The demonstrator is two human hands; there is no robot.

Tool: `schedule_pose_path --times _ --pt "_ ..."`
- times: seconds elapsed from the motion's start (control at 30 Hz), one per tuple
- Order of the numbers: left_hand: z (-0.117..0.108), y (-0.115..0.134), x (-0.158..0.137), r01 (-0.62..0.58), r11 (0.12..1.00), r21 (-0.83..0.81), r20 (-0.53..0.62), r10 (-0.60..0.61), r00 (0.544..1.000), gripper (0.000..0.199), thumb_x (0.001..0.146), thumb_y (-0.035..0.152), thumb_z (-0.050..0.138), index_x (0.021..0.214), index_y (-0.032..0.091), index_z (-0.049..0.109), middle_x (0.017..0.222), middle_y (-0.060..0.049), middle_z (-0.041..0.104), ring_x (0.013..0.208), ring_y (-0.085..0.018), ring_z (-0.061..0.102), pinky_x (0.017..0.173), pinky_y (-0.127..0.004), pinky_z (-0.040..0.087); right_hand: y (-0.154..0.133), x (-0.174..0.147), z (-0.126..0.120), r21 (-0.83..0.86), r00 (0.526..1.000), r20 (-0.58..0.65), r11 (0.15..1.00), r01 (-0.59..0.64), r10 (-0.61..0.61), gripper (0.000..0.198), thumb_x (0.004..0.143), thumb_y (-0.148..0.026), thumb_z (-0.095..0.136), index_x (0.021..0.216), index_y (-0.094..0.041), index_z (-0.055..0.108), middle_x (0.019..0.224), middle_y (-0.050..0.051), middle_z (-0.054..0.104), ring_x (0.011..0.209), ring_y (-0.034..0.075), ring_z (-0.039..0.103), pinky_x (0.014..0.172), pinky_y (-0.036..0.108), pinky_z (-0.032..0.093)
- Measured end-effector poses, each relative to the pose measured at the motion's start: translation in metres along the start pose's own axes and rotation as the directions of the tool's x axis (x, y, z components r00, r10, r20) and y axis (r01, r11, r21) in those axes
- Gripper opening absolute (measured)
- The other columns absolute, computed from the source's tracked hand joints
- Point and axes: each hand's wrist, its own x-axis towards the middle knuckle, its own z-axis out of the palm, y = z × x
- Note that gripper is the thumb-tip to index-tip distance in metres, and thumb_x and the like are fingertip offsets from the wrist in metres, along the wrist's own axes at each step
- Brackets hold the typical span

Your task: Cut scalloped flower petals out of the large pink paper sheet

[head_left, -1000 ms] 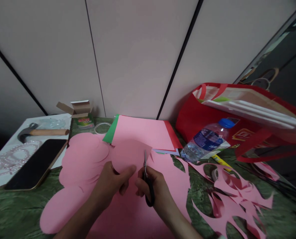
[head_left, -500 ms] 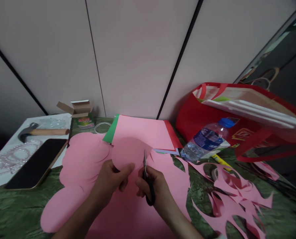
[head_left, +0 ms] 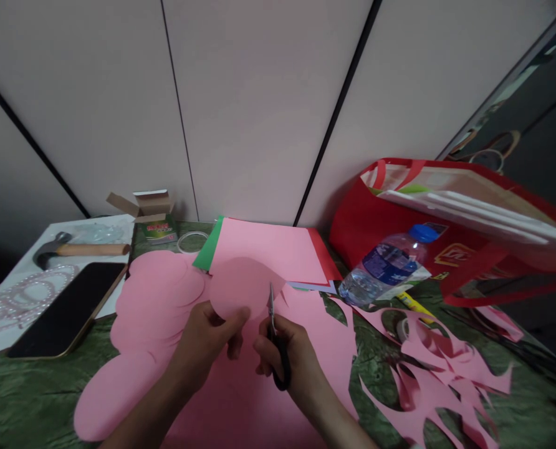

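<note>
Between thumb and fingers, my left hand [head_left: 215, 337] pinches a rounded piece of pink paper [head_left: 240, 287] by its lower edge. My right hand [head_left: 290, 352] grips black-handled scissors [head_left: 280, 355], their blades pointing up at the right side of that piece. Whether the blades are fully closed is hard to make out. Below both hands lies a large pink sheet [head_left: 259, 405] with cut edges. Overlapping pink paper ovals [head_left: 156, 293] are heaped to the left of my left hand.
Pink scraps [head_left: 446, 380] lie on the right, near a water bottle [head_left: 385, 265] and a red bag [head_left: 366, 206]. Coloured sheets [head_left: 268, 249] rest by the wall. On the left are a phone [head_left: 70, 308], a hammer [head_left: 91, 249], bead strings [head_left: 30, 296] and a small box [head_left: 159, 227].
Both hands and the pink piece stay almost in place. The scissors have shifted very slightly, their tips a touch further left and lower.
</note>
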Motion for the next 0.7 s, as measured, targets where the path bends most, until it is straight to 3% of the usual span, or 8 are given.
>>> schedule_pose_path --times 0.17,0.33,0.57,0.7 --pt "-0.0007 -0.0027 0.0002 -0.007 0.999 -0.047 -0.017 0.006 1.0 0.037 0.074 0.034 0.054 0.042 0.016 0.047 0.033 0.003 0.048 0.035 -0.009 0.043 0.044 -0.023 0.032 0.0005 -0.0004 -0.0002 0.003 1.0 -0.012 1.0 -0.015 0.016 0.016 0.069 -0.023 0.06 0.063 -0.016 0.047 0.045 -0.008 0.045 0.036 0.005 0.044 0.038 0.017 0.036" --pt "-0.0008 -0.0056 0.0008 -0.012 0.997 -0.077 -0.01 0.012 1.0 0.035 0.074 0.032 0.056 0.044 0.016 0.048 0.035 0.003 0.05 0.035 -0.008 0.044 0.044 -0.023 0.033 0.001 0.0 0.0012 0.034 1.0 -0.007 0.999 -0.029 0.029 0.017 0.069 -0.025 0.061 0.063 -0.016 0.047 0.044 -0.01 0.043 0.034 0.004 0.041 0.041 0.02 0.041" --pt "0.0027 -0.0043 0.0006 -0.013 0.991 -0.135 0.1 0.027 0.995 0.042 0.079 0.039 0.049 0.047 0.014 0.053 0.035 0.001 0.049 0.032 -0.011 0.045 0.039 -0.024 0.033 0.0004 -0.0023 0.0043 0.022 0.999 0.013 0.999 -0.043 0.043 0.026 0.068 -0.035 0.064 0.065 -0.017 0.045 0.043 -0.008 0.045 0.033 0.006 0.042 0.038 0.019 0.037" --pt "0.0038 -0.006 -0.0018 -0.019 0.995 -0.101 0.047 0.024 0.999 0.041 0.077 0.035 0.054 0.041 0.015 0.048 0.032 0.003 0.045 0.031 -0.008 0.04 0.038 -0.022 0.031 -0.0054 -0.0042 0.0046 -0.034 0.997 0.07 0.999 -0.025 0.027 0.032 0.066 -0.041 0.066 0.063 -0.016 0.047 0.047 -0.005 0.048 0.038 0.006 0.043 0.039 0.019 0.035"
